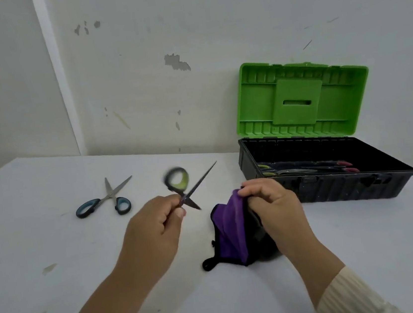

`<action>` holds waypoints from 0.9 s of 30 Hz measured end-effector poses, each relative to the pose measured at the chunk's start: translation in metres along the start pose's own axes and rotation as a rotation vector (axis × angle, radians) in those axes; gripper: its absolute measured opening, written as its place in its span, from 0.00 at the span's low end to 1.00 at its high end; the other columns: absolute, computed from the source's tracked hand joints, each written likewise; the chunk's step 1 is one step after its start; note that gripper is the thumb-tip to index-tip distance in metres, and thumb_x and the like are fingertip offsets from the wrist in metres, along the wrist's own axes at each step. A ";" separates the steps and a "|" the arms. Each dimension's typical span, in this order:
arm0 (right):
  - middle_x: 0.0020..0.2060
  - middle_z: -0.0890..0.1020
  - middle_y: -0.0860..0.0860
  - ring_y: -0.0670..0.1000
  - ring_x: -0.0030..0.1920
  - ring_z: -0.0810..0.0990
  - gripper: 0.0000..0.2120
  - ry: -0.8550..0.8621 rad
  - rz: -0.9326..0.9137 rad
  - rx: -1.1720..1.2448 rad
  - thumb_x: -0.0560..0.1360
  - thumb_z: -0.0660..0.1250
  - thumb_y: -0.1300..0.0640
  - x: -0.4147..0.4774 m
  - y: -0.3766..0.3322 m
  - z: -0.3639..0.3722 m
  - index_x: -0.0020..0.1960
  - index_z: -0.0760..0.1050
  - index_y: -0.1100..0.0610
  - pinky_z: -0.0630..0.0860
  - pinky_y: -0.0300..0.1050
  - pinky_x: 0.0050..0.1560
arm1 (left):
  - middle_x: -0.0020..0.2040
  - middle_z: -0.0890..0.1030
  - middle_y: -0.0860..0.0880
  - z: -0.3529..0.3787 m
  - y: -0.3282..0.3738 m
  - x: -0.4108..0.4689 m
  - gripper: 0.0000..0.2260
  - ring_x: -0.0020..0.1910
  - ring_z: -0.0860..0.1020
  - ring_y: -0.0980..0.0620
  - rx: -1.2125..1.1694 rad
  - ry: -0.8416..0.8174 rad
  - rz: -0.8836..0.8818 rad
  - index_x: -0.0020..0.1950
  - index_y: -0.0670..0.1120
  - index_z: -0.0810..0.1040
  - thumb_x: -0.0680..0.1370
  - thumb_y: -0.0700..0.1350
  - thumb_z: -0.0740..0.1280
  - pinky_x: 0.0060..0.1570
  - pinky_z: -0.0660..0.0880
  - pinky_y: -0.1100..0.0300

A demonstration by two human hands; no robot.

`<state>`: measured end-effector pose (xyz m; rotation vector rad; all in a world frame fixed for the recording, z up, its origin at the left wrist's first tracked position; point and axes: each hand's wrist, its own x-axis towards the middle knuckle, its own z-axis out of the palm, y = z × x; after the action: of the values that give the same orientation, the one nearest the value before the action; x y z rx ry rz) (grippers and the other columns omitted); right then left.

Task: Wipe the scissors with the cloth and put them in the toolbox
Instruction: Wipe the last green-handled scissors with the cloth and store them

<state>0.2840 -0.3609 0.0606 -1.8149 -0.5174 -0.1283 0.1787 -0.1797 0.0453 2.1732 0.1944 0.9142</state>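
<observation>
2 pairs of scissors are outside the toolbox (334, 188), so the job looks partly done. The box stands open at the right of the surface (56, 252), green lid (297, 98) raised. At least 2 pairs (306, 169), green-handled and red-handled, already lie inside. The left hand (154, 225) pinches the green-handled scissors (197, 186) near the pivot. Their blades are splayed and they are held above the surface, blurred by motion. The right hand (270, 200) curls around the top of the purple and black cloth (231, 228), whose lower edge rests on the surface. Cloth and blades are apart, so this pair probably needs wiping before going in the box. The blue-handled scissors (109, 199) lie open at the left, untouched, and would probably follow.
</observation>
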 end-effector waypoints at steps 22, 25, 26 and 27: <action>0.41 0.79 0.47 0.44 0.41 0.77 0.10 -0.039 0.040 -0.205 0.71 0.68 0.60 -0.001 -0.001 0.009 0.36 0.79 0.46 0.72 0.38 0.47 | 0.28 0.75 0.48 0.002 0.000 0.002 0.10 0.21 0.70 0.53 -0.603 -0.445 -0.806 0.37 0.40 0.78 0.77 0.42 0.68 0.22 0.67 0.64; 0.43 0.80 0.42 0.41 0.42 0.77 0.20 0.064 -0.072 -0.156 0.71 0.66 0.67 0.000 -0.006 0.005 0.43 0.73 0.39 0.72 0.28 0.47 | 0.31 0.80 0.46 0.004 -0.001 0.001 0.11 0.21 0.69 0.53 -0.556 -0.490 -0.800 0.34 0.39 0.74 0.77 0.40 0.67 0.23 0.65 0.63; 0.43 0.81 0.42 0.41 0.43 0.78 0.19 0.016 -0.132 -0.183 0.70 0.66 0.67 -0.004 -0.008 0.010 0.44 0.74 0.41 0.72 0.28 0.48 | 0.30 0.81 0.46 0.006 0.000 0.000 0.12 0.21 0.68 0.52 -0.527 -0.497 -0.789 0.34 0.40 0.74 0.77 0.40 0.67 0.24 0.64 0.63; 0.43 0.81 0.43 0.41 0.43 0.77 0.15 -0.076 -0.184 -0.247 0.71 0.66 0.65 -0.010 -0.011 0.019 0.43 0.76 0.44 0.72 0.29 0.48 | 0.27 0.80 0.47 0.008 0.001 -0.001 0.12 0.21 0.68 0.51 -0.502 -0.497 -0.780 0.34 0.40 0.74 0.77 0.40 0.67 0.24 0.64 0.63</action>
<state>0.2673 -0.3437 0.0609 -2.0158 -0.7494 -0.2590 0.1832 -0.1857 0.0410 1.5730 0.4637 -0.0339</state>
